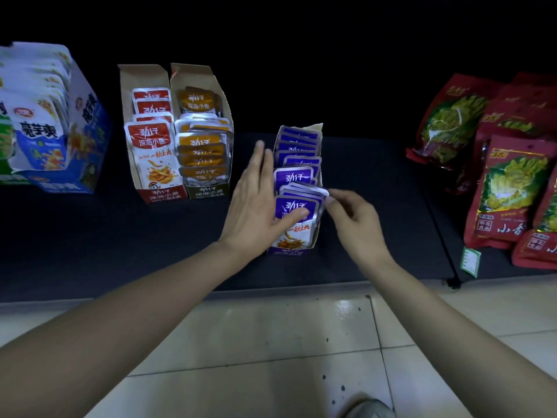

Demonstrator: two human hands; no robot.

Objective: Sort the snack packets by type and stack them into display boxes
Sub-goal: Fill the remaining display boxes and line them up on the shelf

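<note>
At the left end of the dark shelf (90,236) stood a blue-and-white cardboard display box (87,122), packed with white-and-blue snack packets (39,128) too overlapped to count. Toward the middle, two brown cardboard display boxes stood touching. The red-fronted box (150,196) showed four red-and-white foil packets (153,152). The olive-fronted box (208,191) held orange foil packets (200,143), at least seven by their tops. Each looked filled with one type, so that part of the sorting seemed done. Near the middle of the shelf's front edge, the purple-fronted cardboard display box (289,251) held roughly ten purple-and-white foil packets (297,176) in a leaning row (the hindmost overlapped, so the count was loose). The left hand (256,203) lay wide, its straight fingers flat against that box's left wall and its thumb pressed on the front packet. The right hand (355,215) pinched the upper right corner of the front few packets between thumb and fingertips. I judged this to be the squaring-up of the last packets of that type, with the box nearly full. At the right end lay an overlapping pile of large red plastic bags printed with green vegetables (509,188), at least six and unboxed. Whether they belonged to the task could not be told. Of four boxes, three seemed finished.
</note>
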